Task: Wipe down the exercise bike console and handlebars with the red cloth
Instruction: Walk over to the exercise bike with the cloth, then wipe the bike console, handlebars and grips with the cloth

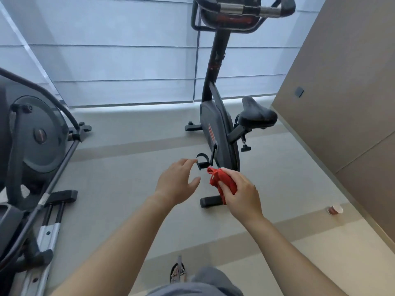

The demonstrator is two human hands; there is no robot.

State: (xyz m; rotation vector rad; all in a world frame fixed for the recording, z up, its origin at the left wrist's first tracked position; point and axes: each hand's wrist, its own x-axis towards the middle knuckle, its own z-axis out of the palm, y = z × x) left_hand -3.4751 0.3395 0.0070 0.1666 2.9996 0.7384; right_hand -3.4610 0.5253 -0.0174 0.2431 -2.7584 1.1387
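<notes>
Red cloth (222, 182) bunched in right hand (242, 195); left hand (178, 182) beside it, fingers spread.

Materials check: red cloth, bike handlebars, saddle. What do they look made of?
Red cloth: soft fabric, matte; it bunches and folds in the right hand. Handlebars: black tube, probably painted metal, with two shiny silver sleeves that look like bare metal. Saddle: black, smooth, faint sheen, likely padded vinyl or rubber; cannot tell which.
</notes>
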